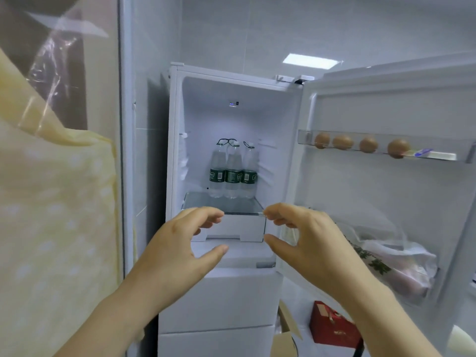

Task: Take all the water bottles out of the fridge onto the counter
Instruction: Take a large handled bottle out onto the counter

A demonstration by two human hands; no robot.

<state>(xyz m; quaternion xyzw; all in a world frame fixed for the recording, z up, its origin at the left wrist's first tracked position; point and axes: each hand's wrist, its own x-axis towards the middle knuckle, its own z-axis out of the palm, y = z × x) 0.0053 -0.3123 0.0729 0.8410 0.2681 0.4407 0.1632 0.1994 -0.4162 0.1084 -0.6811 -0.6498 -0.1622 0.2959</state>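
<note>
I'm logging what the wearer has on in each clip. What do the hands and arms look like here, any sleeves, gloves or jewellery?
Both the left hand and the right hand are bare: no gloves, rings, watch or bracelets show. The forearms are uncovered down to the frame's bottom edge, so no sleeves are visible.

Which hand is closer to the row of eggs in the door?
Right. The right hand is below and left of the eggs on the door shelf; the left hand is farther left, before the glass shelf.

Three water bottles [233, 170] side by side on fridge shelf [201, 202], rear; eggs [360, 145] in door rack [438, 155], right.
</note>
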